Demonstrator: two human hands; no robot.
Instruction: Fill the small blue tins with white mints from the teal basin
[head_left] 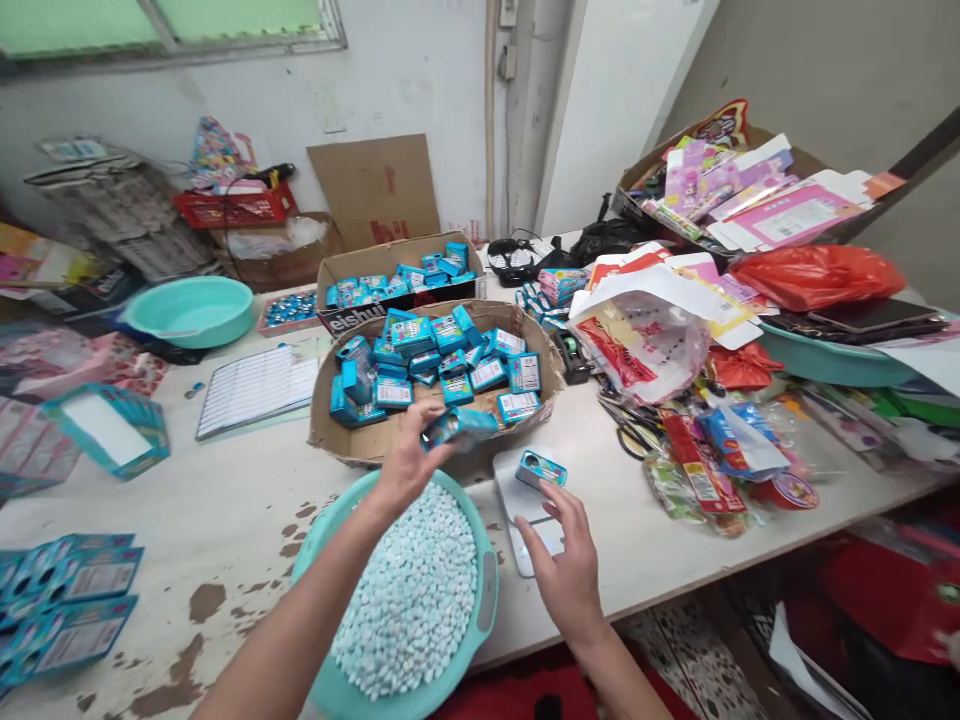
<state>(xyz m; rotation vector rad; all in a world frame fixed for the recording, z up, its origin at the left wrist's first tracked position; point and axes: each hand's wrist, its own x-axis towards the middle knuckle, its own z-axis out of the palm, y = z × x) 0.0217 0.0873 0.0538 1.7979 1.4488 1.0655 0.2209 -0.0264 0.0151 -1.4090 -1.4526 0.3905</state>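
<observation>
My left hand (409,460) is closed on a small blue box (471,424), smeared by motion, above the near edge of a cardboard tray (341,445) of similar blue boxes. On a small white scale (517,500) lies another blue box (541,468) with a dark round opening. My right hand (566,560) is just in front of that box, thumb and fingers apart; whether a fingertip touches it I cannot tell. Beneath my left forearm stands a turquoise basin (487,600) full of small pale blue and white candy-like pieces (412,590).
Behind the tray is a longer carton (401,310) with more blue boxes. Printed sheets (255,390) and an upright blue carton (112,430) are on the left. Scissors (628,430), plastic packets (697,460) and a turquoise tub (832,355) crowd the right.
</observation>
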